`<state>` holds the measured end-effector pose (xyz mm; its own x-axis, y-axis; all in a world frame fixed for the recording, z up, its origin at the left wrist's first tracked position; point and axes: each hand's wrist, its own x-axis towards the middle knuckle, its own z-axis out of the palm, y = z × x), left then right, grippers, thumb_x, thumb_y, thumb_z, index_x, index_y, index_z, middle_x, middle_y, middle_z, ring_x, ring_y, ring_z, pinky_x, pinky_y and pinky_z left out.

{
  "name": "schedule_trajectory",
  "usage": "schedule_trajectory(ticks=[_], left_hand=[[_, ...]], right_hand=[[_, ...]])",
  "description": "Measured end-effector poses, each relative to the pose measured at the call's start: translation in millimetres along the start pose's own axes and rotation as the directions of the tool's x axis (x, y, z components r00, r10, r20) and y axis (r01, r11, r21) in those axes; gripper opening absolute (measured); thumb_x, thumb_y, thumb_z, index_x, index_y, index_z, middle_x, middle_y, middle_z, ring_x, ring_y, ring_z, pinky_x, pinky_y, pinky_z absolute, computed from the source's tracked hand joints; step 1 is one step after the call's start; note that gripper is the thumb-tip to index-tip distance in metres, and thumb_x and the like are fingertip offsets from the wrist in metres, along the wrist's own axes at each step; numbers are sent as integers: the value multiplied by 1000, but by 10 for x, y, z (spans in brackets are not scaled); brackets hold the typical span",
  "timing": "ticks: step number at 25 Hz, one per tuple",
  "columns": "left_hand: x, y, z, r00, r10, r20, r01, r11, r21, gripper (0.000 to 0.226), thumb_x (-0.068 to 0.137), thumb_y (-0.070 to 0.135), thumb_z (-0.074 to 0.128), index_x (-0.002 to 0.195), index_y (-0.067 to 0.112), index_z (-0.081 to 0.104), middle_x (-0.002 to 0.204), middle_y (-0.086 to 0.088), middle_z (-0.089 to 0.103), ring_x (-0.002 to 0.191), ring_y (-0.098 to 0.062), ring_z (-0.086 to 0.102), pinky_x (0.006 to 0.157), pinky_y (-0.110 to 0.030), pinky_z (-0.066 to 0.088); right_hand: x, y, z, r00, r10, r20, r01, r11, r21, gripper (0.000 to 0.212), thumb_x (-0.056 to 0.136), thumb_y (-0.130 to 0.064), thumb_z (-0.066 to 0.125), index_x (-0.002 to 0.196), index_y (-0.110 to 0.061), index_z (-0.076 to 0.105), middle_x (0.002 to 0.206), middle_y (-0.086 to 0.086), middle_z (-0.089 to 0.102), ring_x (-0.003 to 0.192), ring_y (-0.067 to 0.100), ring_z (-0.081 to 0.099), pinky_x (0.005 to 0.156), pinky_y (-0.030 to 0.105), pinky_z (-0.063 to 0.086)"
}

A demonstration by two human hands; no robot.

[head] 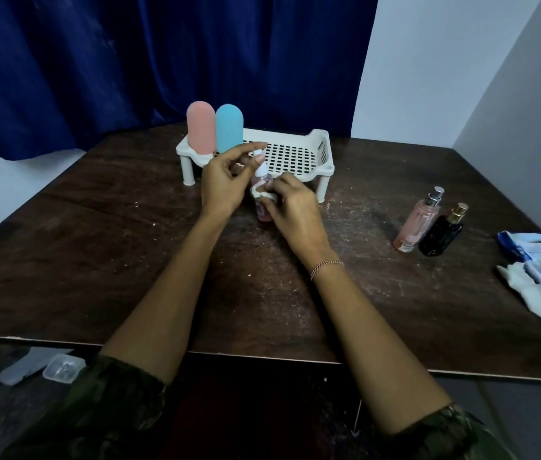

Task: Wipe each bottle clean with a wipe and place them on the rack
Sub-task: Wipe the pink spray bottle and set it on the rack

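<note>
Dark table (129, 244) — left hand (221, 184) pinches small pink bottle (264, 212) top, right hand (292, 210) grips wipe (264, 193) against it — rack (295, 154) behind.

Pink tube (200, 129) and blue tube (229, 128) on white rack (322, 151); dark brown table (96, 227), navy curtain (129, 54).

A small pink bottle (264, 212) with a white cap is held nearly upright over the table's centre. The left hand (224, 184) grips its top and the right hand (292, 210) pinches a crumpled white wipe (262, 193) against its middle. Just behind, at 12 o'clock, sits a perforated white rack (295, 154) on short legs. A rounded pink bottle (200, 127) and a rounded blue bottle (229, 127) stand upright side by side at its 9 o'clock end. At 3 o'clock a clear pink spray bottle (417, 224) and a gold-capped black bottle (442, 234) stand just beside each other
</note>
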<state>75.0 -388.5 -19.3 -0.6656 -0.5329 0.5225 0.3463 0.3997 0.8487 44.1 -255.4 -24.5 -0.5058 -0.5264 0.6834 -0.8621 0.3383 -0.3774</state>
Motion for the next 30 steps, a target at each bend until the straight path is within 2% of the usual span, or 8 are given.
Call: schedule_trajectory(ticks=[3, 7, 12, 14, 18, 23, 26, 30], left_hand=[[-8, 26, 34, 999, 18, 46, -19, 1000, 14, 25, 86, 23, 66, 111, 22, 68, 85, 7, 66, 82, -6, 57, 76, -19, 48], [-41, 46, 70, 990, 54, 127, -59, 998, 37, 23, 91, 24, 59, 112, 25, 65, 104, 9, 67, 88, 0, 58, 76, -13, 45], [-5, -23, 31, 999, 34, 39, -37, 997, 64, 19, 88, 32, 62, 102, 21, 66, 98, 5, 69, 81, -5, 61, 69, -22, 50], [-6, -29, 11, 1000, -1, 18, 0, 999, 39, 13, 86, 32, 64, 98, 25, 64, 88, 6, 66, 75, -9, 62, 59, -26, 54], [-19, -48, 37, 998, -46, 33, 44, 998, 49, 26, 87, 34, 63, 102, 14, 67, 91, 1, 69, 75, -5, 64, 51, -21, 50], [-2, -53, 11, 998, -28, 58, 23, 995, 97, 29, 89, 37, 58, 104, 16, 71, 96, 4, 71, 84, -8, 65, 58, -23, 51], [8, -51, -9, 1000, -15, -11, 17, 985, 169, 39, 81, 52, 60, 92, 17, 73, 83, 6, 71, 71, -4, 62, 63, -23, 49], [12, -14, 1, 997, -18, -73, 32, 980, 196, 28, 79, 46, 68, 74, 19, 69, 60, 9, 61, 55, 1, 50, 57, -17, 41]], right_hand=[[30, -5, 4, 996, 21, -87, -15, 998, 66, 14, 84, -10, 63, 95, -2, 64, 93, 10, 57, 85, 18, 57, 78, 26, 46], [34, 96, -64, 995, 82, -55, -68, 974, 214, 10, 79, -7, 67, 88, -3, 65, 89, 4, 59, 81, 9, 54, 76, 19, 45], [-13, 217, -61, 948, 85, 307, -76, 996, -40, 20, 75, -7, 72, 94, -3, 69, 94, 8, 63, 83, 18, 58, 74, 17, 40], [-32, 229, -54, 933, 103, 345, -80, 994, -79, 21, 77, -8, 71, 97, -4, 70, 93, 7, 62, 81, 18, 57, 72, 15, 36], [-39, 215, -51, 949, 70, 307, -44, 995, -89, 20, 77, -7, 70, 97, -5, 70, 91, 8, 63, 81, 20, 58, 73, 19, 39], [-21, 191, -59, 982, 76, 171, -80, 997, 20, 17, 77, -6, 71, 93, -3, 70, 92, 9, 65, 82, 21, 61, 78, 28, 49], [-11, 139, -59, 995, 103, 14, -104, 987, 122, 15, 78, -7, 70, 93, -2, 69, 93, 7, 64, 83, 16, 60, 80, 27, 51], [-9, 88, -45, 968, 156, -197, -123, 978, 169, 12, 83, -10, 66, 93, -3, 67, 92, 8, 62, 81, 12, 56, 74, 22, 48]])
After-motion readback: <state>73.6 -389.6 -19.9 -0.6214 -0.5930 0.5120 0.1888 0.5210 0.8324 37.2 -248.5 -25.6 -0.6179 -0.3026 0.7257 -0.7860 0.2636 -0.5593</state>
